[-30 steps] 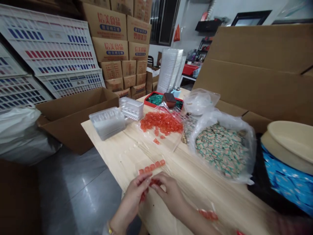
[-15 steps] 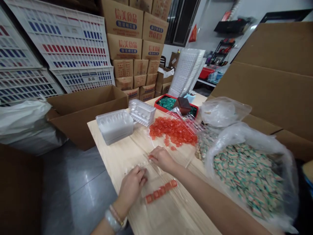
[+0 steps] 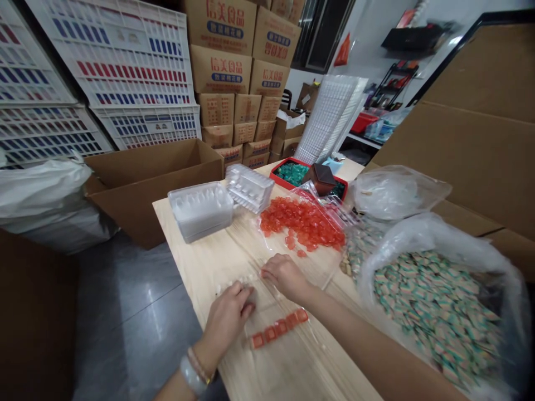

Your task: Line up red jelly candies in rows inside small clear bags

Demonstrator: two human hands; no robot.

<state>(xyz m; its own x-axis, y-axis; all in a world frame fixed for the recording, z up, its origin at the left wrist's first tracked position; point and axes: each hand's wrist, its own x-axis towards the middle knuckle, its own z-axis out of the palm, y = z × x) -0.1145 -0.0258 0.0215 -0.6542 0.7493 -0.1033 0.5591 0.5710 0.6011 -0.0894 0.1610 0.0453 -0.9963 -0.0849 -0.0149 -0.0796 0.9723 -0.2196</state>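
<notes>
Left hand (image 3: 228, 317) half-closed, right hand (image 3: 286, 277) fingertips down on clear film strip (image 3: 254, 298), grip unclear. Five orange candies (image 3: 278, 327) in row, near both hands. One candy bag (image 3: 303, 225) far; two clear trays (image 3: 200, 210) far left.

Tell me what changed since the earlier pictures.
The hands, pinching red candies together before, have parted and moved forward: the left hand and right hand now rest on the table, holding no visible candy. The strip of red candies now lies behind them. The bag of red candies stayed put.
</notes>
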